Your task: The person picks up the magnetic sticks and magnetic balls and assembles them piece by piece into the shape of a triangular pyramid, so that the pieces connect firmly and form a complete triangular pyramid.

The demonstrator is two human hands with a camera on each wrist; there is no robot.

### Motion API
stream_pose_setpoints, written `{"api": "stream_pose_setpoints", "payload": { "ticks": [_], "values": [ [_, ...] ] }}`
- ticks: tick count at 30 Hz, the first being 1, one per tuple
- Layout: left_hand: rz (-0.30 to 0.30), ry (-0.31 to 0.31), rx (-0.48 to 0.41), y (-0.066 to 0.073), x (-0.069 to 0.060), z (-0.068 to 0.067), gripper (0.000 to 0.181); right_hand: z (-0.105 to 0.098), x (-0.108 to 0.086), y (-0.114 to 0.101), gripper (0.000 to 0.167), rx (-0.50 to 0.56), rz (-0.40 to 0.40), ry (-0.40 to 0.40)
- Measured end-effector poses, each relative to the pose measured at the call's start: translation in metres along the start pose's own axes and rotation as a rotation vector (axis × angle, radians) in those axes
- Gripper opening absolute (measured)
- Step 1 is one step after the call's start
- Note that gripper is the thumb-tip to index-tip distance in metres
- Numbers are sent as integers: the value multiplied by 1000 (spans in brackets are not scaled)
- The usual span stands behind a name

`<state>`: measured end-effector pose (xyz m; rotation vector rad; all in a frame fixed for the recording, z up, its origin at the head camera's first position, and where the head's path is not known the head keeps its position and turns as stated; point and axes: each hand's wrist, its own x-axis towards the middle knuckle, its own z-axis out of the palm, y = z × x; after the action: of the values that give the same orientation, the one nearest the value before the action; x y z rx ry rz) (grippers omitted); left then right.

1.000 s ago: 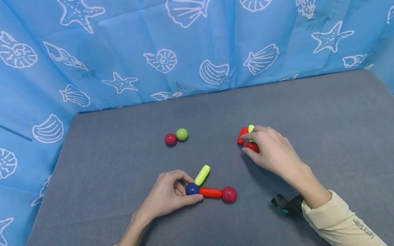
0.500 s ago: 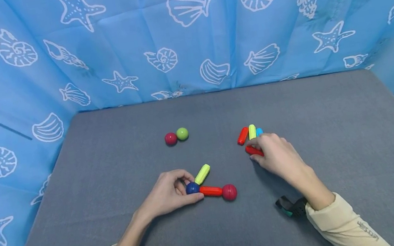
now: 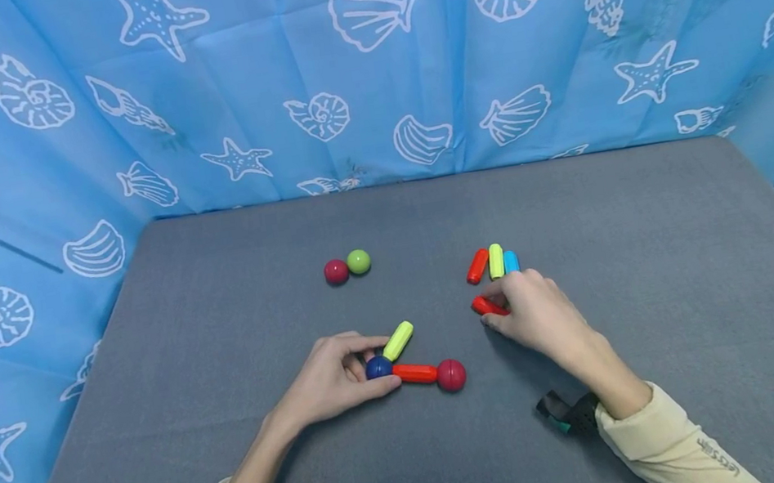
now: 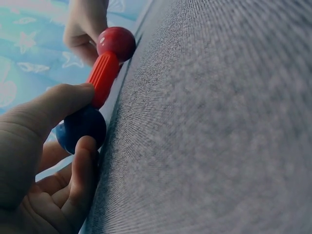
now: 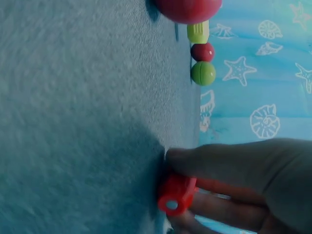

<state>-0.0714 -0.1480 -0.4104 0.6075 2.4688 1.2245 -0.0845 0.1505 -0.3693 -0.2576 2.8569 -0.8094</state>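
My left hand (image 3: 328, 380) holds a dark blue ball (image 3: 378, 367) between thumb and fingers on the cloth. A red magnetic rod (image 3: 416, 373) runs from that ball to a dark red ball (image 3: 451, 375). A yellow rod (image 3: 398, 341) also meets the blue ball, angled away, my index fingertip beside it. My right hand (image 3: 542, 315) pinches another red rod (image 3: 489, 305) between thumb and fingers. In the right wrist view, that red rod (image 5: 176, 194) shows a round metal end, low by the cloth.
Behind my right hand lie a red rod (image 3: 477, 266), a yellow rod (image 3: 496, 261) and a blue rod (image 3: 511, 261). A dark red ball (image 3: 336, 272) and a green ball (image 3: 358, 262) sit farther back. A blue shell-print curtain (image 3: 363, 71) borders the grey table (image 3: 625, 241).
My right hand has drawn slightly away from the loose rods with a red rod pinched, then shifted a little left. My left index finger has straightened toward the yellow rod.
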Motion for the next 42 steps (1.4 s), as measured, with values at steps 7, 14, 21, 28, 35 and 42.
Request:
{"api": "stream_pose_setpoints", "payload": {
  "ticks": [7,14,21,28,35,42],
  "values": [
    [-3,3,12,0,0,0,51,6,0,-3,29,87,-96,10],
    [-1,0,5,0,1,0,51,10,0,-6,33,146,-127,5],
    [-4,0,1,-1,1,0,52,13,-2,-14,34,214,-129,-13],
    [-13,-3,8,-2,2,0,51,19,-3,-27,38,260,-157,-12],
    [-15,-13,9,-2,3,-1,54,28,-2,-35,38,289,-159,-33],
    [-25,-24,27,0,3,-1,53,33,-2,-38,37,261,-157,-54]
  ]
}}
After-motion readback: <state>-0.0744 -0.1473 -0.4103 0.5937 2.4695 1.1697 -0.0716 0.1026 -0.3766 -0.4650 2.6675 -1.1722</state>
